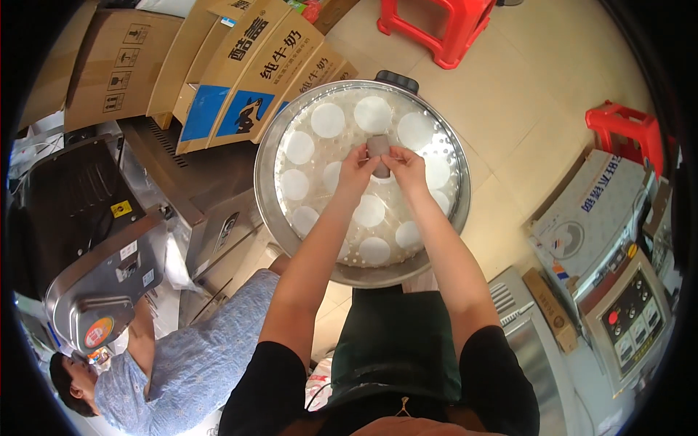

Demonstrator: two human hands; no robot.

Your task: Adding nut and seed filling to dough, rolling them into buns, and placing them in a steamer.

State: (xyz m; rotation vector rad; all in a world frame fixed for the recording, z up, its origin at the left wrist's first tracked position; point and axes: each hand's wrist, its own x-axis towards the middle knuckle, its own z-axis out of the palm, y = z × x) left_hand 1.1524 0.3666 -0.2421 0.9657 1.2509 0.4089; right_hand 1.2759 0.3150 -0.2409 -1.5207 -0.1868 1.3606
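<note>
Both my hands are over a large round metal steamer tray [462, 218], its perforated bottom dotted with small holes. Several white round paper liners [328, 120] lie spread across it. Between my fingertips is a small brownish-grey block [378, 145] that looks like dough. My left hand [358, 168] pinches its left side, and my right hand [404, 167] pinches its right side. Part of a liner shows under the hands; whether the block touches it I cannot tell. A black handle [398, 78] sticks out at the tray's far rim.
Cardboard boxes [247, 80] stand beyond the tray at left. A metal machine [102, 254] is at left, with another person [189, 349] beside it. Red stools [436, 29] are at the far right. A control panel [629, 320] and a white box [589, 211] are at right.
</note>
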